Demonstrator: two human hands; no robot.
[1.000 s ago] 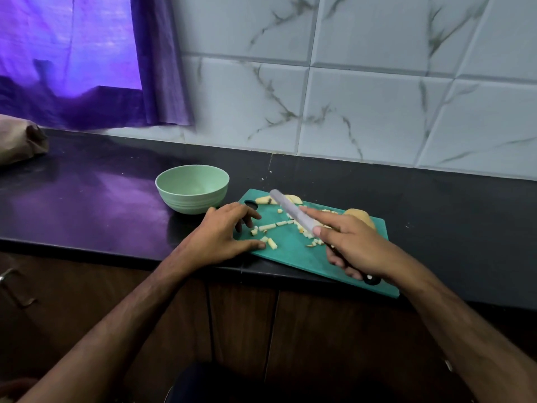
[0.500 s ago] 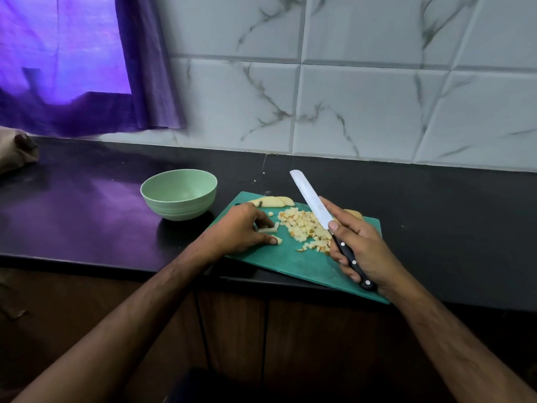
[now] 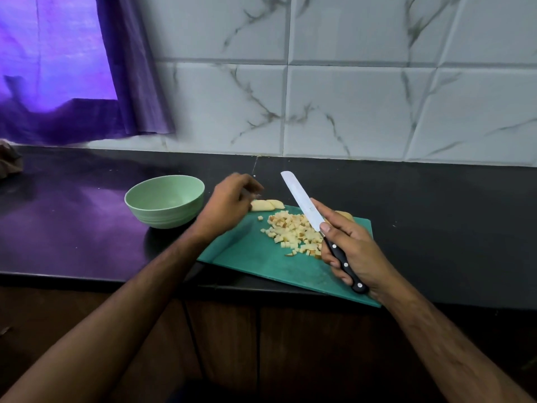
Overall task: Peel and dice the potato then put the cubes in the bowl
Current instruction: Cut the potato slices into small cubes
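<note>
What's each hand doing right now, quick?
Left hand: holding nothing, fingers loosely curled, beside the potato slices.
Right hand: gripping the knife by its handle.

The left hand point(image 3: 229, 203) is off the near-left part of the green cutting board point(image 3: 261, 263) and now reaches to the board's far edge beside the potato slices point(image 3: 266, 205). The knife point(image 3: 316, 225), blurred mid-swing a second ago, is now raised over the gathered potato cubes point(image 3: 293, 234).
</note>
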